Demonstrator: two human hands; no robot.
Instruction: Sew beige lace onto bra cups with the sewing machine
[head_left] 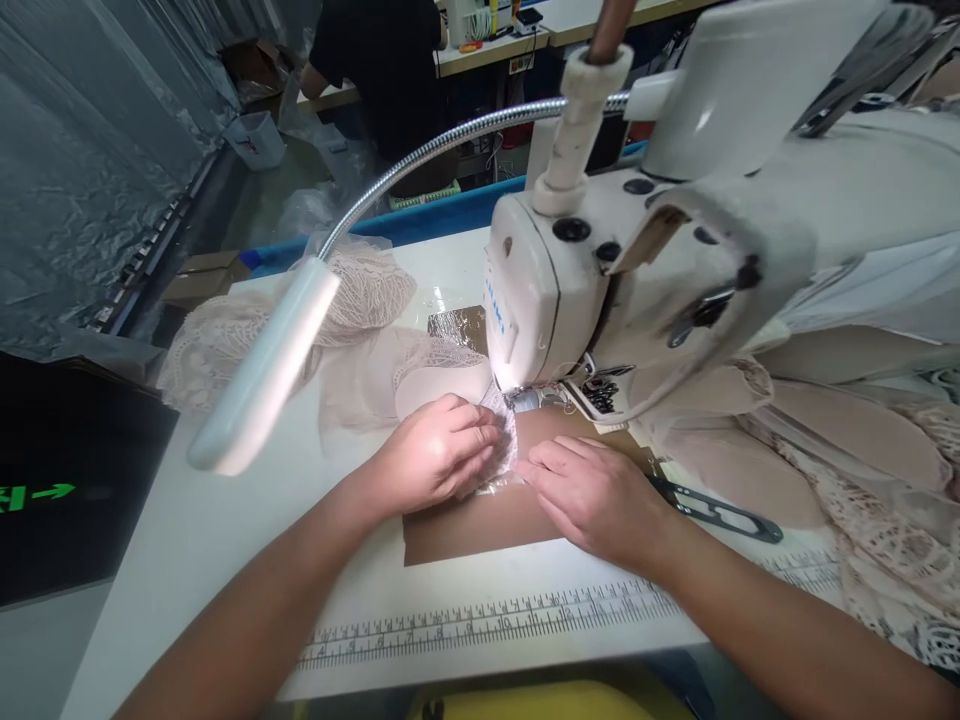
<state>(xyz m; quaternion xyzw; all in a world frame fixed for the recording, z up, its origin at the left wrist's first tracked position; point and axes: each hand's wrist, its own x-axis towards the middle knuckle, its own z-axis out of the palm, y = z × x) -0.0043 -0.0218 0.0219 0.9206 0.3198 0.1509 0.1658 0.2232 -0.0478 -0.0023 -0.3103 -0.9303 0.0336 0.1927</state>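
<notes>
One JUKI machine over fabric

1 lace piece | pale (openwork) | spread — running under sewing-machine head

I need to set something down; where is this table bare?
Mainly left: white tabletop between the lamp head and left forearm. A thin strip separates brown sheet and ruler. Crowded: right, with snips and lace pieces; back left, heaped lace.

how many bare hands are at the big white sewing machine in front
2: the bare left hand on the pale lace fabric, and the bare right hand on the flat brown sheet. No others show there.
</notes>
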